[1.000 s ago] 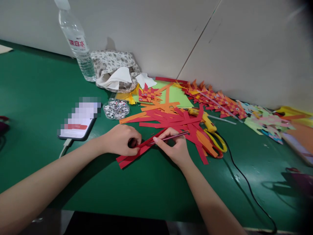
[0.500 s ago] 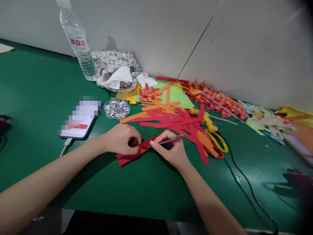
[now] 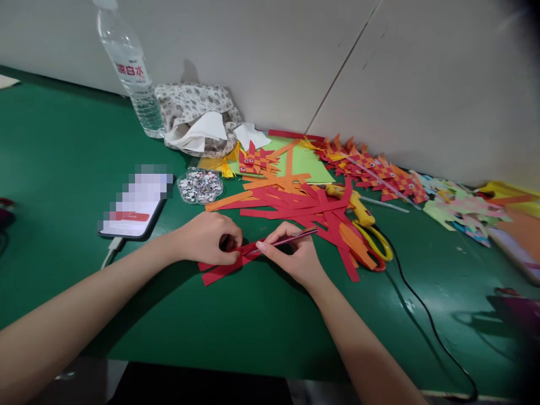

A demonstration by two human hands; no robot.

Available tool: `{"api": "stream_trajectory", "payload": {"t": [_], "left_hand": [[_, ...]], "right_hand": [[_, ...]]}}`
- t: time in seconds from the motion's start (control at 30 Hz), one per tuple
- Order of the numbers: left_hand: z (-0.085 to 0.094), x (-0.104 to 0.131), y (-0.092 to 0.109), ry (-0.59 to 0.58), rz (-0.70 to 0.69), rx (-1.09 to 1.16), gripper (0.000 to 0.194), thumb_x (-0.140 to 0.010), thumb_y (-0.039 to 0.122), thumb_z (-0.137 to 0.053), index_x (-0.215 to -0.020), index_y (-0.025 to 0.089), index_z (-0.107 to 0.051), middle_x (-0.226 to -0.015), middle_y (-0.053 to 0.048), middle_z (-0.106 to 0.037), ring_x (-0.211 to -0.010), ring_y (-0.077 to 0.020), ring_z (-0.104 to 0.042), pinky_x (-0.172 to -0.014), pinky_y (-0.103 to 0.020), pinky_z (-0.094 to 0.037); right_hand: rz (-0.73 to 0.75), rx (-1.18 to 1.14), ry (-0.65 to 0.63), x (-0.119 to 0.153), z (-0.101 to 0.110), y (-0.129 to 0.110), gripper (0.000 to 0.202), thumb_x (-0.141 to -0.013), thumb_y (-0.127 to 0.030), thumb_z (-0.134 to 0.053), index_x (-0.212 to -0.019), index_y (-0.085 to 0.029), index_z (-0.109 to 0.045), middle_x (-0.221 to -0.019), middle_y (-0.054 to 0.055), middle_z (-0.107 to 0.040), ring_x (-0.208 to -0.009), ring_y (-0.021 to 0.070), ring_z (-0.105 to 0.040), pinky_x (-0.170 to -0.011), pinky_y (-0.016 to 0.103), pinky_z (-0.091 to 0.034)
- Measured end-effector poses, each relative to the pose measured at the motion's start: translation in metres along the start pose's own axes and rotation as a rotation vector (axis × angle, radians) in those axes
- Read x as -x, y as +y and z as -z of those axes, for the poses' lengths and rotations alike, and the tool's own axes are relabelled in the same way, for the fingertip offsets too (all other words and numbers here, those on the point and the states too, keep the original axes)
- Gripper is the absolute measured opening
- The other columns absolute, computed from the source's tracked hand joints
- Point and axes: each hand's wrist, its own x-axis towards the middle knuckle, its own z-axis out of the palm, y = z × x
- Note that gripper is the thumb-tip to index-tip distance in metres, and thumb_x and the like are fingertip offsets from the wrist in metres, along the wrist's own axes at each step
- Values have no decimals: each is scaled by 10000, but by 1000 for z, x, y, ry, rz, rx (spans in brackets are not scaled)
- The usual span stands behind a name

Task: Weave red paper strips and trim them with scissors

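Note:
My left hand [image 3: 211,239] is closed, thumb and fingers pinching folded red paper strips [image 3: 217,274] low over the green table. Two strip ends stick out below its fingers, toward the left. Close on its right, my right hand [image 3: 293,256] grips a slim pinkish metallic tool [image 3: 291,238], which looks like tweezers or a pen. The tool's tip points left, at the strips by my left fingertips. Just beyond both hands lies a loose pile of red and orange paper strips [image 3: 291,202].
Behind stand a water bottle [image 3: 133,73] and a patterned tissue pouch [image 3: 198,115]. A phone [image 3: 137,205] and a case of googly eyes [image 3: 200,185] lie left. Woven paper fish [image 3: 375,169], a yellow glue gun [image 3: 363,211], yellow-handled scissors [image 3: 386,244] and a black cable [image 3: 422,301] are right.
Both hands keep their grips in nearly the same place. The tool in my right hand has tilted slightly, its upper end a little higher. The whole view has shifted slightly.

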Motion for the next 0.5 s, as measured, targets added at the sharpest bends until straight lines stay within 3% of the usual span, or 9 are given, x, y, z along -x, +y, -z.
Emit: {"api": "stream_trajectory", "payload": {"t": [0.5], "left_hand": [[4, -1, -11, -67, -7, 139, 128, -742, 258, -618, -757, 174, -713, -687, -2, -669, -571, -81, -556, -540, -179, -389]], "right_hand": [[0, -14, -5, -2, -1, 1, 213, -734, -262, -728, -646, -209, -541, -640, -27, -573, -618, 132, -564, -605, 272, -441]]}}
